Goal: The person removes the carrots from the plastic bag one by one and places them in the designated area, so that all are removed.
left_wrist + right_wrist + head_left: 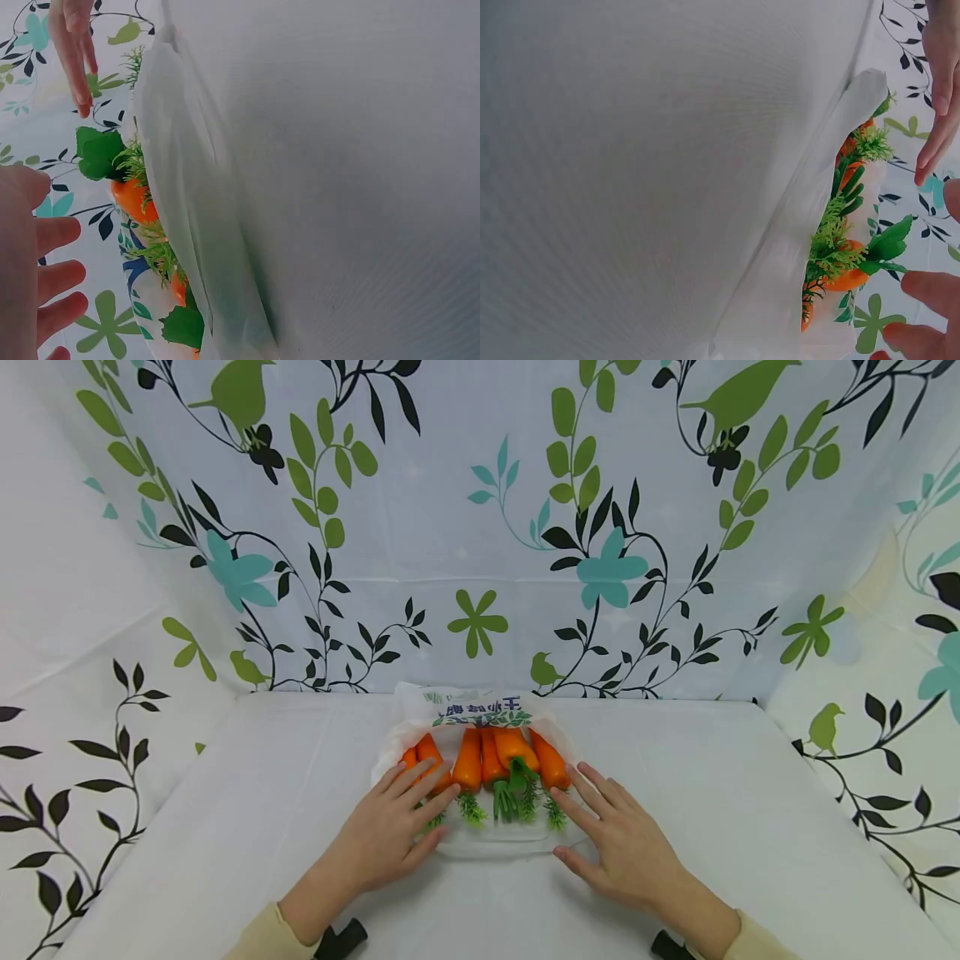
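Note:
Several orange toy carrots [468, 762] with green leafy tops lie side by side on a white plastic bag [491, 845] with printed lettering. One thicker carrot [513, 746] with broad green leaves lies on top of the others. Over the left end of the row, my left hand [386, 831] spreads its fingers, palm down. On the right side my right hand [626, 839] is likewise spread, fingertips near the rightmost carrot [550, 760]. Both wrist views show the hands raised beside the bag, holding nothing. Whether any fingertip touches a carrot I cannot tell.
The bag lies on a white-covered table [300, 777]. Behind it hangs a curtain [420, 568] patterned with leaves, birds and flowers. A black strap piece [343, 941] sits at the left wrist, another [669, 946] at the right.

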Demonstrator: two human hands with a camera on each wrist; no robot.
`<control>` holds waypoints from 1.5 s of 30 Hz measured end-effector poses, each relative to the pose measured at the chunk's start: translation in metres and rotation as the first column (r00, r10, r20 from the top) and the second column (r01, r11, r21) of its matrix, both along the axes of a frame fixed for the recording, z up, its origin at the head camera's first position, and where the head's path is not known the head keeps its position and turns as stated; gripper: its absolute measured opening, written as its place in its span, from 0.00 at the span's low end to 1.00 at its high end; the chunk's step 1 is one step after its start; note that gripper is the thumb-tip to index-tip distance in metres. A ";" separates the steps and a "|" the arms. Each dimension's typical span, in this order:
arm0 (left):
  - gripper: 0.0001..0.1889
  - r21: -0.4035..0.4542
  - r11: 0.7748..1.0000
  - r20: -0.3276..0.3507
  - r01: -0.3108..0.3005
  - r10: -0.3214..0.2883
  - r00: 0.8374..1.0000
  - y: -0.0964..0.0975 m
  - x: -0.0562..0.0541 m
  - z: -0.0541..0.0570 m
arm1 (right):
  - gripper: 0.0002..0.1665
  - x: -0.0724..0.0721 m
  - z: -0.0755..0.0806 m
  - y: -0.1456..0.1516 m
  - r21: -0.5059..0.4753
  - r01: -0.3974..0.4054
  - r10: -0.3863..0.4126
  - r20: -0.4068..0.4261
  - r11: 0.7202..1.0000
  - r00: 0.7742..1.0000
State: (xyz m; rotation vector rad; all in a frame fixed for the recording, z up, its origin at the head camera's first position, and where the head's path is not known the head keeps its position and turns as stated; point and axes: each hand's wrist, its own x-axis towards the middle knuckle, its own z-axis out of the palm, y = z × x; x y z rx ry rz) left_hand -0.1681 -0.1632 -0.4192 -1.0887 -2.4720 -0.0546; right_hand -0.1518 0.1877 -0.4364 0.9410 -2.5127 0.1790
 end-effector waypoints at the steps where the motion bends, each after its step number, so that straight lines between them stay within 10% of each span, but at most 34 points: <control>1: 0.26 0.017 1.000 0.000 0.005 -0.005 1.000 0.000 -0.001 0.000 | 0.40 0.000 0.000 0.000 -0.012 -0.009 0.009 0.000 1.000 1.000; 13: 0.15 0.358 0.934 -0.019 0.009 -0.002 1.000 -0.007 -0.011 0.003 | 0.29 -0.005 0.004 -0.007 -0.204 -0.087 0.100 0.055 0.975 0.994; 26: 0.16 0.610 0.762 0.214 -0.216 0.105 0.971 -0.031 -0.029 -0.001 | 0.25 -0.025 0.010 -0.018 -0.374 -0.097 0.136 0.079 0.922 0.988; 35: 0.17 0.638 0.664 0.431 -0.389 0.111 0.896 -0.048 -0.045 -0.009 | 0.25 -0.042 0.015 -0.027 -0.491 -0.011 0.150 0.243 0.871 0.958; 45: 0.20 0.552 0.630 0.628 -0.547 0.118 0.769 -0.065 -0.059 -0.022 | 0.25 -0.065 0.023 -0.037 -0.572 0.076 0.183 0.381 0.816 0.906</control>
